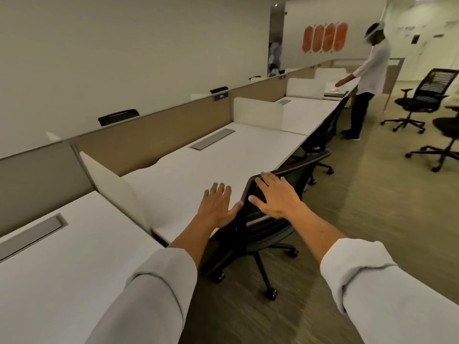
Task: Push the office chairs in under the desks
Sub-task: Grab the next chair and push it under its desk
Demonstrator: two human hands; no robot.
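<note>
Chair backrest (280,180) lies under flat right-hand fingers (267,181).

Both arms reach forward, nearly straight, with pale sleeves pushed back to mid-forearm and the wrists bare. The left hand (216,206) is open, palm down, fingers straight and a little spread, pointing away from the body. Its thumb sticks out to the right and touches the left edge of the chair back (280,192). The right hand (274,194) lies flat on that chair back just below its top rim, fingers straight and fanned up toward the rim, thumb stretched left across the mesh. The two hands sit close together, the left one just beside the chair back, the right one on it and slightly farther forward.
</note>
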